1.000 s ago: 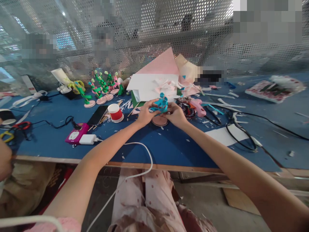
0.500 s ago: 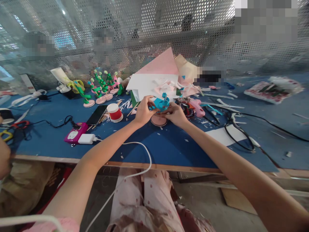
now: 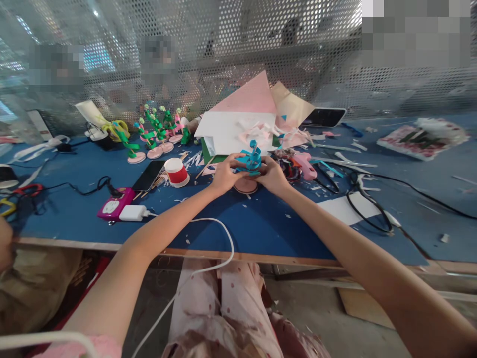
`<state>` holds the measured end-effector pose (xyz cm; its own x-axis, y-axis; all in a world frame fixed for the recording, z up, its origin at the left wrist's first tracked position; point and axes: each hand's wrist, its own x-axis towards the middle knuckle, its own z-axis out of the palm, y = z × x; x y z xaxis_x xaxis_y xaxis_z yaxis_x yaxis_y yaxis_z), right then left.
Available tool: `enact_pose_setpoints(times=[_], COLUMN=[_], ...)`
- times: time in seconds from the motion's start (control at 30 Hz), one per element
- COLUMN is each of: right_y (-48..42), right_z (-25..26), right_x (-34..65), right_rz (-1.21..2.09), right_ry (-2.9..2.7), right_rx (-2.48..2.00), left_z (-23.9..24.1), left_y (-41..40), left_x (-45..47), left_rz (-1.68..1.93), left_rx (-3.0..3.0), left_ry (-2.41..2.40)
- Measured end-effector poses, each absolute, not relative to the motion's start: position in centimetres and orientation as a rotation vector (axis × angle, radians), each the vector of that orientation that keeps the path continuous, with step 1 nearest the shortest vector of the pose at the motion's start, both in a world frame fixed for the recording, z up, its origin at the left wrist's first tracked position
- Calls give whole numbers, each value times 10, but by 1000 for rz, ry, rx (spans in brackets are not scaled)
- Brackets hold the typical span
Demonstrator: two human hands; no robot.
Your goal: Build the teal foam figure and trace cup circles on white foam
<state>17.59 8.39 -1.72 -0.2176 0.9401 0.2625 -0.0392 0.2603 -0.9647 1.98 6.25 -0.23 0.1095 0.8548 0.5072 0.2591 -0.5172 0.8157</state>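
Both my hands meet over the middle of the blue table (image 3: 261,223). My left hand (image 3: 223,175) and my right hand (image 3: 273,175) pinch a curled teal paper strip (image 3: 252,160) from either side. The strip winds around an upright stem that stands on a round pink base (image 3: 246,186) just below my fingers. Behind it lies a stack of white and pink paper sheets (image 3: 242,119).
Finished green-and-pink spiral figures (image 3: 151,136) stand at the back left. A red-and-white cup (image 3: 176,172), a black phone (image 3: 148,175), a pink device with a white charger (image 3: 121,209) and black cables (image 3: 368,199) lie around. A perforated metal screen backs the table; another person's arm shows at far left.
My hands have shifted slightly around the teal strip, turning it on its stem. The view has tilted a little; nothing else on the table has moved.
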Motion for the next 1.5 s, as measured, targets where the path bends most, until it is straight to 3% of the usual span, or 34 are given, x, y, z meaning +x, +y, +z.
enact_pose_setpoints(times=[1.17, 1.4, 1.5], right_y=[78, 82, 87], right_z=[-16, 4, 12], right_x=[174, 200, 222], right_rz=[1020, 601, 266], right_ry=[-1633, -1799, -1744], right_rx=[-908, -930, -1028], left_z=[-9, -7, -4], left_y=[71, 77, 81], left_x=[16, 3, -2], left_rz=[1330, 1331, 1340], left_rx=[1794, 1844, 1872], left_ry=[873, 972, 980])
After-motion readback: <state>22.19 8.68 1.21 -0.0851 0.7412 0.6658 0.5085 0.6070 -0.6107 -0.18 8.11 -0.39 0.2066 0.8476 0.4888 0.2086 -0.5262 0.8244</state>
